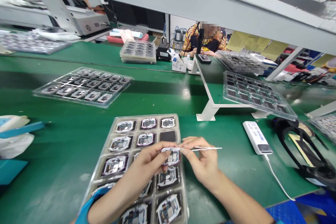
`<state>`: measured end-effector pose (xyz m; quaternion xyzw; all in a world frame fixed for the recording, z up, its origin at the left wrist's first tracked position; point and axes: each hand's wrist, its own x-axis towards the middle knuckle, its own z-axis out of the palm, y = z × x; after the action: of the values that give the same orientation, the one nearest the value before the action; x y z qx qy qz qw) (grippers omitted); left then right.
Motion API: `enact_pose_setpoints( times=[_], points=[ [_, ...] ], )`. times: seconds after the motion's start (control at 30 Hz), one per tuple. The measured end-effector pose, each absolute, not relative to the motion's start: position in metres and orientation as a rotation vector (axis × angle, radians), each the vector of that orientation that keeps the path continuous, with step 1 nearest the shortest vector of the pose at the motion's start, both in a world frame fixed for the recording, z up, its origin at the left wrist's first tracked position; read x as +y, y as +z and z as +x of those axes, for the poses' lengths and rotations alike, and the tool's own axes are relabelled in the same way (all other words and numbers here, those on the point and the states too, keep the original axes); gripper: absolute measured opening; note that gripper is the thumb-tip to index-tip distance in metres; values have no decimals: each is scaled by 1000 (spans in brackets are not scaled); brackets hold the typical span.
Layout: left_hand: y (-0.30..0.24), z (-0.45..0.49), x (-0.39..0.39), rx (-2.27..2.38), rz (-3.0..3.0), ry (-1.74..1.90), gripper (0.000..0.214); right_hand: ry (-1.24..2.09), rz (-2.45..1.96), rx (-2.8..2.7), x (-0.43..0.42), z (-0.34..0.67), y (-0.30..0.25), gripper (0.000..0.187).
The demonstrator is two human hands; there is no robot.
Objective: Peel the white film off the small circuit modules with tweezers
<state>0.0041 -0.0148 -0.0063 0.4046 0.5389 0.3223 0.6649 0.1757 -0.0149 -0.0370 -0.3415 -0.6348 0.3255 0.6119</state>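
My left hand is closed on a watch module, a small circuit board in a white rounded frame, gripped between thumb and fingers. My right hand pinches thin pale tweezers whose joined end points right. Its fingertips are at the module's upper right edge; the tweezer tips are hidden there. Beneath both the module and my left forearm lies a clear plastic tray of similar modules. One pocket near its right side shows only a dark pad.
A second module tray lies farther back on the green bench. To the right, a tray overhangs a low stand. A white device trails a cable. Black headphones lie at right. Another person sits opposite.
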Motion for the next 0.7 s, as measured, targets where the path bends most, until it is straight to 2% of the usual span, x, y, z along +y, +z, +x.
enact_pose_setpoints(
  times=[0.17,0.3,0.4,0.57,0.7],
  points=[
    [-10,3,-13,1225,924,744,27,537,-749,-1639,-14,177,-37,12],
    [-9,4,-12,1216,854,762,22,575,-731,-1603,-14,175,-38,13],
    [-7,4,-12,1190,823,767,28,740,-759,-1415,-13,174,-39,13],
    [-10,0,-9,1027,1022,758,51,913,-808,-1181,-8,178,-40,8],
    [-17,-4,-1,1050,1252,770,33,935,-802,-1137,-7,180,-39,10]
  ],
)
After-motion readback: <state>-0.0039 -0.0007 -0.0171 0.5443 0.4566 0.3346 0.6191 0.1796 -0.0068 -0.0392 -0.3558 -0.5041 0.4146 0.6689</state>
